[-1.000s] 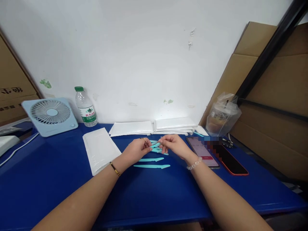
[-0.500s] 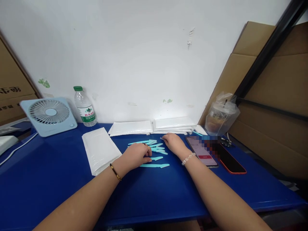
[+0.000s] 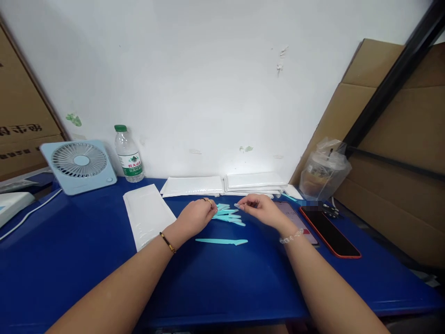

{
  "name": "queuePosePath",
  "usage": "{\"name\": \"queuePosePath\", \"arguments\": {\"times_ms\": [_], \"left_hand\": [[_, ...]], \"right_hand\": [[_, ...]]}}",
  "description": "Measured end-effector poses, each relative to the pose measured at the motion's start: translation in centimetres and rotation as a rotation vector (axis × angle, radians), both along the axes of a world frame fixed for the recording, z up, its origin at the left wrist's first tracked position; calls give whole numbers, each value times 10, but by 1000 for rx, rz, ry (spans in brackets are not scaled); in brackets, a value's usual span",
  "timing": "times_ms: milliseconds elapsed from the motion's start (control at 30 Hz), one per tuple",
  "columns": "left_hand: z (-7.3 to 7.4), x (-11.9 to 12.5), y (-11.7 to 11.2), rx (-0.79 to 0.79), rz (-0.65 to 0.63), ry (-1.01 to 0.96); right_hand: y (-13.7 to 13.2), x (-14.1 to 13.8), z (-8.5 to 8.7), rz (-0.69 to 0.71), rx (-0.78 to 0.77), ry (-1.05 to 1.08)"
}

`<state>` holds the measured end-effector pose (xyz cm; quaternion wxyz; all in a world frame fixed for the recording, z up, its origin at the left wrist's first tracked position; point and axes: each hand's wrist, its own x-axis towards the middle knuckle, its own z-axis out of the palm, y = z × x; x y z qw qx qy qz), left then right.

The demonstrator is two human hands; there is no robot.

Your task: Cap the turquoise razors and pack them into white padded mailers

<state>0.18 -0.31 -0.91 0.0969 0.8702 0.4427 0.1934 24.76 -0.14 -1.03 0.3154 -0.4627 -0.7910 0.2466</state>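
Several turquoise eyebrow razors [image 3: 227,217] lie in a loose pile on the blue table, and a single razor [image 3: 221,241] lies apart, nearer to me. At the left end of the pile, my left hand [image 3: 197,215] is closed in a pinch on a razor, mostly hidden by the fingers and hard to part from the pile behind. My right hand [image 3: 260,211], just right of the pile, pinches a small clear plastic cap [image 3: 237,205] between thumb and finger. Its tip points toward my left hand.
White padded envelopes [image 3: 193,185] lie along the wall, with another envelope [image 3: 148,213] left of my left hand. A fan [image 3: 81,166] and water bottle [image 3: 129,155] stand at back left. Right are two phones [image 3: 330,232] and a bagged drink cup [image 3: 323,171].
The razor under my left thumb has left its place on the table, and my left hand has risen slightly. My right hand has turned and shifted right, the clear cap now showing in its fingers.
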Motion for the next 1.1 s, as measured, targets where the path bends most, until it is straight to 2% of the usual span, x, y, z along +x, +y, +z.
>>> {"name": "queuePosePath", "arguments": {"times_ms": [400,600,667,767,833,967,1100], "left_hand": [[0,1,0,3,-2,-2],[-2,5,0,26,-37,25],[-3,6,-1,33,-15,21],[1,5,-5,66,7,-12],[5,4,-11,28,-50,-6],[7,6,-22,-171,-279,104],[-1,11,-24,-174,-312,163]], "right_hand": [[-6,-16,-3,71,-72,36],[-8,-24,-5,105,8,18],[-3,-16,-4,20,62,-15],[11,10,-6,-310,217,-118],[21,26,-10,-446,235,-244],[30,30,-22,-405,179,-430],[29,10,-28,-405,152,-572]]}}
